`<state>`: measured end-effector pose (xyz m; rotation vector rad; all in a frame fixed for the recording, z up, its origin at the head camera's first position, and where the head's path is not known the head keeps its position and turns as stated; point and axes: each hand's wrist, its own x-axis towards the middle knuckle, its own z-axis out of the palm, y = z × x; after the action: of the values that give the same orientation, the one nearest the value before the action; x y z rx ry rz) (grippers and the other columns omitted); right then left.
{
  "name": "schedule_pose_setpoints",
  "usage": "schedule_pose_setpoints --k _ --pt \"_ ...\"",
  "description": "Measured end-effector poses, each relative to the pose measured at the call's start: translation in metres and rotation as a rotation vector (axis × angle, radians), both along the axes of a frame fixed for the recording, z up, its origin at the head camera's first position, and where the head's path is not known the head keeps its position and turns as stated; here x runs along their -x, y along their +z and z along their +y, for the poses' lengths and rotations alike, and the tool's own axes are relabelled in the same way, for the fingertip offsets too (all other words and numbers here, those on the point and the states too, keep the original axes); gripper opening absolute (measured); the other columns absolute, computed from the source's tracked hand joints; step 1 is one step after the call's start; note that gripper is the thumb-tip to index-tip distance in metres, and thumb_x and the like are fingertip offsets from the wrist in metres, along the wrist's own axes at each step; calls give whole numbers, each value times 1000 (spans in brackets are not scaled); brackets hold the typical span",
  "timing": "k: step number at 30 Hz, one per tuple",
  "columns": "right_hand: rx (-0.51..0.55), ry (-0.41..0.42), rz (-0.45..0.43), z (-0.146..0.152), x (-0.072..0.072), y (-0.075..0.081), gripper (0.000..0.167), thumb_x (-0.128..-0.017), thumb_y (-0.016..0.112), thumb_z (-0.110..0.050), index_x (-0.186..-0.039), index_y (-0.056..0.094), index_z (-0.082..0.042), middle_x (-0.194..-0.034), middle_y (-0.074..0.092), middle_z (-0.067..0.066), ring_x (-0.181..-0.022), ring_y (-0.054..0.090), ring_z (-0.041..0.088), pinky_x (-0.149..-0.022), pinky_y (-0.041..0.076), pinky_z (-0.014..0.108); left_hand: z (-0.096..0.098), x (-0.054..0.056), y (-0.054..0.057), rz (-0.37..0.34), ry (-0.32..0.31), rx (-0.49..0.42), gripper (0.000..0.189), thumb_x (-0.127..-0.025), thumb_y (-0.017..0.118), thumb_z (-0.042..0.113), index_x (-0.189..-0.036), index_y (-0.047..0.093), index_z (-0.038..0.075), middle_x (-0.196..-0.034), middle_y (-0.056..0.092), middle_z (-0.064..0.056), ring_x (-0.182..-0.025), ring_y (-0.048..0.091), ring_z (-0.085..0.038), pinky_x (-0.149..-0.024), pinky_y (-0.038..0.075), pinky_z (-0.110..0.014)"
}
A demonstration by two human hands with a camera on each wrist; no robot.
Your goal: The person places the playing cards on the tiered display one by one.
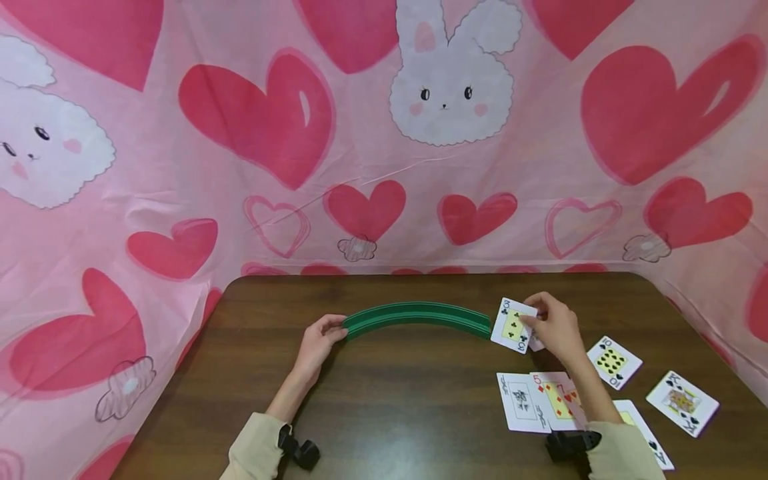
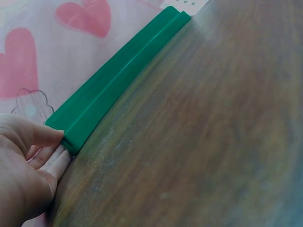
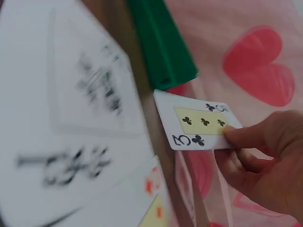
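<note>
A curved green card holder (image 1: pixel 420 312) with grooves along its length lies near the far side of the wooden table. My left hand (image 1: pixel 321 343) pinches its left end between thumb and fingers. At the other end, my right hand (image 1: pixel 557 328) holds a three of clubs (image 1: pixel 513 325) by its right edge, thumb over the face. The card's left edge is right at the holder's tip in the head view. Part of another card (image 1: pixel 536 343) shows under the three of clubs. In the right wrist view, the three of clubs (image 3: pixel 199 124) is tilted beside the holder's end (image 3: pixel 165 71).
Nearer me, a joker (image 1: pixel 521 401) and red-suited cards (image 1: pixel 558 400) overlap, partly behind my right forearm. To the right lie a ten of spades (image 1: pixel 613 361), a king of spades (image 1: pixel 683 403) and an ace (image 1: pixel 651 440). A heart-patterned pink cloth (image 1: pixel 360 153) hangs behind the table.
</note>
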<state>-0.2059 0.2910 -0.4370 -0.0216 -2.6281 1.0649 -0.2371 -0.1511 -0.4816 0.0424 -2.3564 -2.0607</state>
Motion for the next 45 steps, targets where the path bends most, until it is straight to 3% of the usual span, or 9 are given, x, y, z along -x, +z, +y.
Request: schedule_pose_setpoints --k 5,10,14,18,27,33,37,45 --pt "156 -178 27 -1 -5 12 23 -90 78 -6 -110 74 5 -84 73 10 -72 56 5 -62 44 19 1 1 -1 11 -8 24 24 -96 68 0 -119 70 -6 -116 71 -16 -102 67 -20 -83 49 -21" --pt "315 -281 49 -6 -6 25 31 -89 83 -14 -112 75 5 -77 73 -6 -66 59 -3 -59 47 16 -1 2 1 32 -5 42 23 -95 68 -1 -118 70 -6 -115 71 -16 -102 68 -20 -83 49 -22" --pt "436 -274 74 -11 -4 36 35 -88 84 -15 -114 74 7 -70 68 -19 -61 63 1 -58 49 17 -2 3 2 33 -1 33 23 -96 67 -2 -118 70 -7 -115 71 -17 -99 68 -17 -83 49 -21" --pt "502 -277 93 -15 -3 46 30 -89 83 -15 -111 76 4 -70 68 -21 -65 62 3 -60 45 19 -1 3 2 20 0 15 24 -96 67 -2 -119 69 -7 -116 70 -18 -96 67 -14 -82 49 -20" --pt "704 -262 148 -25 -1 61 13 -93 75 -1 -104 79 -1 -74 69 -16 -73 61 4 -68 51 14 -1 1 4 9 0 11 26 -97 69 2 -121 69 -6 -118 70 -18 -97 64 -15 -82 49 -21" --pt "909 -218 171 -32 0 71 28 -91 70 11 -104 83 -10 -79 68 -9 -83 57 9 -69 48 16 -2 0 3 10 -2 13 26 -97 68 2 -121 68 -7 -118 70 -17 -97 64 -15 -82 49 -21" --pt "1012 -161 179 -38 0 77 38 -90 65 18 -99 82 -14 -81 72 -7 -82 63 7 -69 52 17 -1 -2 3 1 5 10 25 -96 68 1 -121 69 -6 -118 70 -17 -97 63 -14 -83 48 -21" --pt "1174 -46 167 -48 0 85 28 -89 70 15 -99 78 -9 -84 76 -2 -82 69 8 -73 55 19 0 -2 1 -10 7 -1 26 -96 68 1 -122 68 -7 -117 70 -17 -94 63 -13 -81 49 -20"
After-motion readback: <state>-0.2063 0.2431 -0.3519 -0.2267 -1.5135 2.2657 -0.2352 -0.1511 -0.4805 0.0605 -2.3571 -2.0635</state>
